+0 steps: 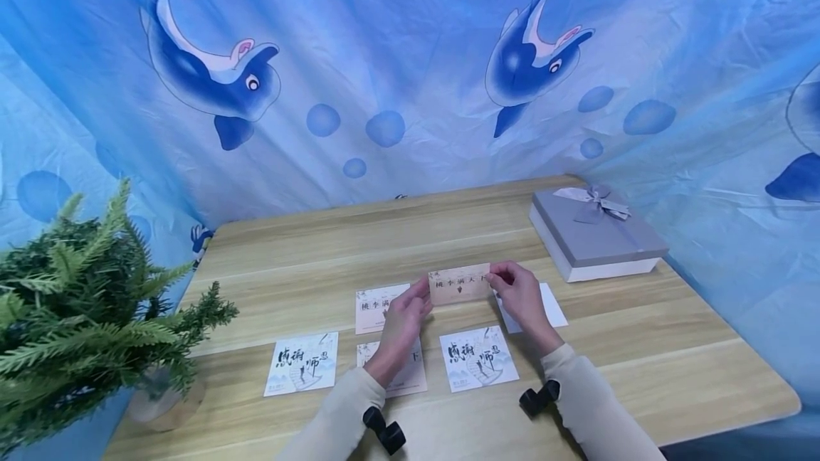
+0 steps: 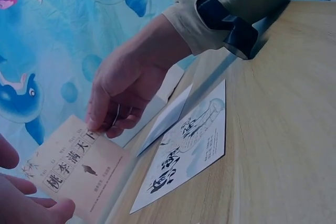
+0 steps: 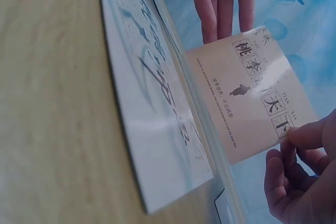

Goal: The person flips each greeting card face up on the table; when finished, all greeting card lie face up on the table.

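My right hand (image 1: 524, 299) pinches a cream card (image 1: 456, 294) by its right edge, between thumb and fingers. The card is tilted up off the table, its printed Chinese characters facing me. At its left edge is my left hand (image 1: 405, 322); in the right wrist view its extended fingers (image 3: 224, 9) reach to the card's far edge. Two similar cream cards, an upper one (image 1: 368, 311) and a lower one (image 1: 403, 381), lie partly hidden by my left hand and forearm. A white card (image 1: 552, 306) lies partly behind my right hand.
Two white cards with brush lettering lie on the wooden table (image 1: 640, 361), a left one (image 1: 301, 363) and a right one (image 1: 479, 359). A grey-lidded gift box (image 1: 598, 230) with a bow stands at the back right. A potted green plant (image 1: 83, 319) stands at the left.
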The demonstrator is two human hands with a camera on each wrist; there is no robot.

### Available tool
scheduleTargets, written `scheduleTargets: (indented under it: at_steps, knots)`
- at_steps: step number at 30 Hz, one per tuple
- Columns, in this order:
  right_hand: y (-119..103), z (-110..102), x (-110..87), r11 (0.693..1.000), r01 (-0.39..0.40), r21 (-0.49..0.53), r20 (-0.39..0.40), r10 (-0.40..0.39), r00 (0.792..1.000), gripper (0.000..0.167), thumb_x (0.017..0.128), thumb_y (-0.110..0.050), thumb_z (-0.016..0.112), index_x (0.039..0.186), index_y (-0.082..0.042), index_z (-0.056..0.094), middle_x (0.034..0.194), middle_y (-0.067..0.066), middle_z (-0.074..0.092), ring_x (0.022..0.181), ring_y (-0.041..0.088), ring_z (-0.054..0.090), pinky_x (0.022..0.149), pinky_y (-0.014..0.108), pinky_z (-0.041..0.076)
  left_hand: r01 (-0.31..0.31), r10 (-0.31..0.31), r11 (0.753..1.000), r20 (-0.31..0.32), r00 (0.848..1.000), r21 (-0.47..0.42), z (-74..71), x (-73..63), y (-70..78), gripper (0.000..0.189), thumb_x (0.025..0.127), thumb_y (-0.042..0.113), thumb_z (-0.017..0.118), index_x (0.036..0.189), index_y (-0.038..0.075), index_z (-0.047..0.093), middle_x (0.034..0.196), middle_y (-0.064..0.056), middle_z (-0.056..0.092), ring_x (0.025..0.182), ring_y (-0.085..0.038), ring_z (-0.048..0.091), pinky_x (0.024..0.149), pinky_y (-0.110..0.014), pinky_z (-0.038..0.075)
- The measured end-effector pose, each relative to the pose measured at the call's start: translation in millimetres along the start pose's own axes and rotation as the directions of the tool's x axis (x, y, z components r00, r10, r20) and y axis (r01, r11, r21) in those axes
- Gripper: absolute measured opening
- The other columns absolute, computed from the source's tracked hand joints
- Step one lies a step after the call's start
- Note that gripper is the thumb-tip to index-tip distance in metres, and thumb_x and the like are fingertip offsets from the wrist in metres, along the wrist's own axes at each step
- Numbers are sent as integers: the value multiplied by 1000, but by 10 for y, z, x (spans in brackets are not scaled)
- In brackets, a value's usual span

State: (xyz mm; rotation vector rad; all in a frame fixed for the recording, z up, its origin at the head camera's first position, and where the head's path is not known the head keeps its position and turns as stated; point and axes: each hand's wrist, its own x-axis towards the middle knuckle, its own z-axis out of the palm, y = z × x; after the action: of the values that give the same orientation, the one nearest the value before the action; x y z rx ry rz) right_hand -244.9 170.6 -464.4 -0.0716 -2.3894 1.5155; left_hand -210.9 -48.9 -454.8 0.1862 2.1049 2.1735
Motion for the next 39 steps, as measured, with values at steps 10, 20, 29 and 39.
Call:
scheduleTargets:
  at_steps: [10,20,29,39]
  knots:
    - [38,10,-4,999,-45,6,8,45,999,12,89,-4,68,99,3,68,89,16,68,75,18,62,59,21,57,21,-19,999,-68,998,25,33,-15,-9,42,96,3,39,137,-3,49,139,-24,51,126,-36,54,103,-36,49]
    - [16,7,-9,998,-43,34,7,43,999,15,90,0,65,103,3,70,91,17,70,79,23,65,64,28,60,2,1,1000,-80,997,29,40,2,-20,41,96,1,40,135,-3,49,138,-23,51,126,-37,52,102,-38,49]
    - [7,2,-23,997,-79,12,46,78,996,16,91,-4,64,105,2,69,91,15,70,76,23,66,60,21,54,51,-33,989,-123,992,141,49,1,-52,42,92,5,44,133,4,53,135,-15,56,120,-32,55,99,-44,50]
    - [61,12,-47,997,-56,-49,73,59,996,18,89,-5,64,106,1,70,96,14,72,87,24,67,71,25,55,81,-66,979,-84,994,189,61,9,-113,39,94,8,43,132,6,53,134,-16,55,101,-30,60,84,-38,53]
